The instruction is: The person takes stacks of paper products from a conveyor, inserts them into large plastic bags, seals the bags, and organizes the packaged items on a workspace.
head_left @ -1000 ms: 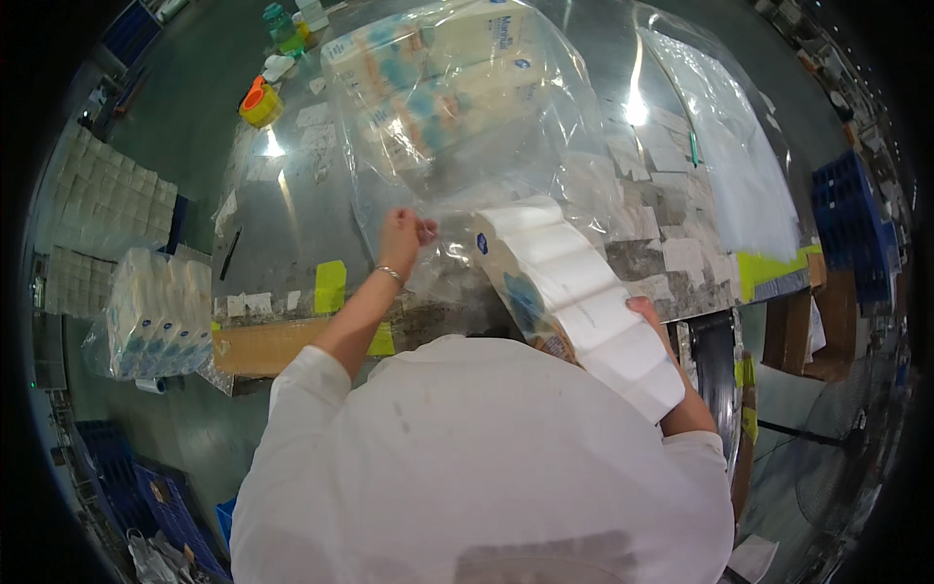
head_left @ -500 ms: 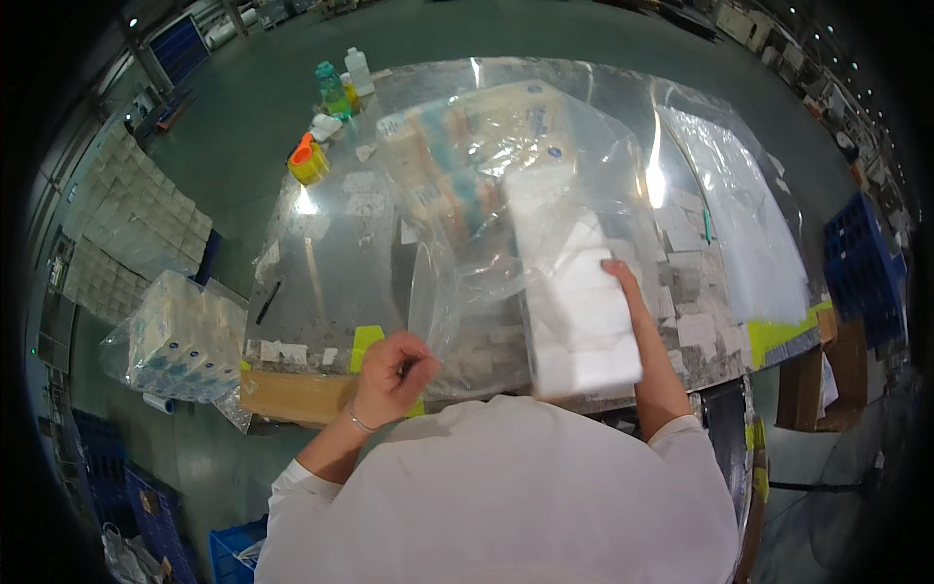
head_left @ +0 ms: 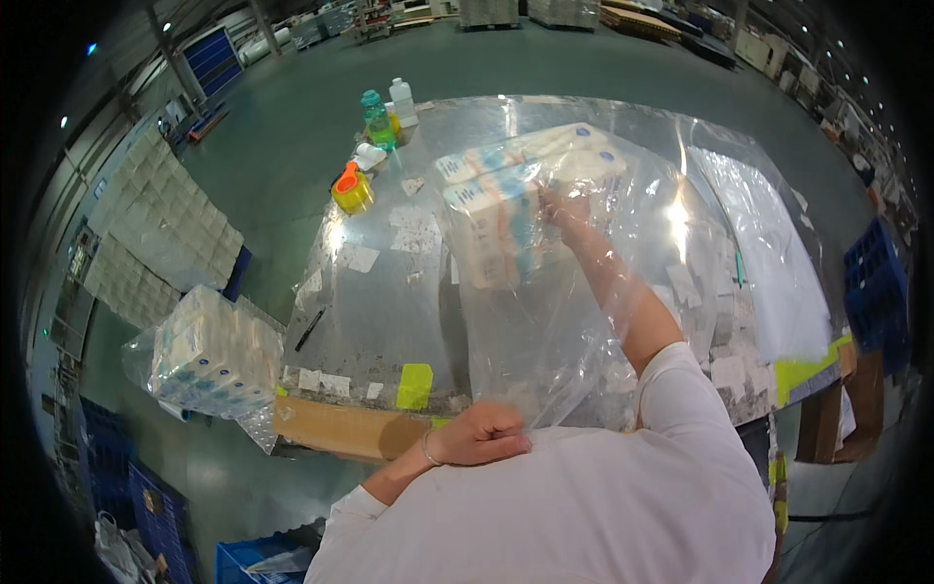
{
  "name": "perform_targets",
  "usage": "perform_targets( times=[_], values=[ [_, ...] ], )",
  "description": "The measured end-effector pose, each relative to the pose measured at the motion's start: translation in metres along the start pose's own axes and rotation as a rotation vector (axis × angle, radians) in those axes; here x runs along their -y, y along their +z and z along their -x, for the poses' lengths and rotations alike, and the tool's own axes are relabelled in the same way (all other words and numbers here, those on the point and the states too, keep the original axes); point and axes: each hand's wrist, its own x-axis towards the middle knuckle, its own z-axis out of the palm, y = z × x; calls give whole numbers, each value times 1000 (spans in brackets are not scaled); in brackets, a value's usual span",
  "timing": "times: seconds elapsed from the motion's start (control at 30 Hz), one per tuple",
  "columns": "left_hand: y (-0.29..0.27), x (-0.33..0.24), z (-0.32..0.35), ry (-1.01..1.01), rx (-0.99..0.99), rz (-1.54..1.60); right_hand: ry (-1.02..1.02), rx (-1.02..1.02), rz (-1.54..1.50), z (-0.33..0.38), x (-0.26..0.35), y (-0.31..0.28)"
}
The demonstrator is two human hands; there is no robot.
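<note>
A large clear plastic bag (head_left: 530, 341) lies on the table with several wrapped tissue packs (head_left: 491, 229) in its far part. Their wrapping is pale with blue and orange printing. My right arm goes into the bag from the near side. Seen through the film, my right hand (head_left: 566, 206) is up against the packs, its fingers blurred and partly covered, so their grip is unclear. At the table's near edge my left hand (head_left: 484, 434) is closed, thumb pressed to the fingers, pinching the near edge of the bag.
Flat clear bags (head_left: 764, 253) lie at the right. A tape dispenser (head_left: 351, 190), a green bottle (head_left: 377, 119) and a white bottle (head_left: 403, 102) stand far left. A black pen (head_left: 309, 330) lies left. A bagged bundle of packs (head_left: 214, 350) sits off the left edge.
My right hand has gone from the near side, where it held a stack of white packs, far into the bag. My left hand has moved right and closed on the bag's edge.
</note>
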Motion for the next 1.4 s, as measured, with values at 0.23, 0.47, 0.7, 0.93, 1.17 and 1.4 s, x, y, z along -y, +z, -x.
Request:
perform_targets(
  times=[0.23, 0.47, 0.7, 0.93, 1.17, 1.4],
  values=[
    [-2, 21, 36, -390, -232, 345, -224, -30, 509, 86, -12, 70],
    [3, 35, 51, -497, -344, 197, -434, 256, 724, 55, 5, 22],
    [2, 91, 75, -755, -439, -89, -212, -345, 916, 122, -140, -244],
    [-19, 116, 59, -922, -237, -553, 452, -479, 300, 349, -161, -396],
    [-119, 109, -35, -565, -954, -737, 37, -835, 43, 236, -44, -378],
    [-131, 173, -134, -814, -980, -860, 17, -202, 856, 53, 35, -200]
  ],
)
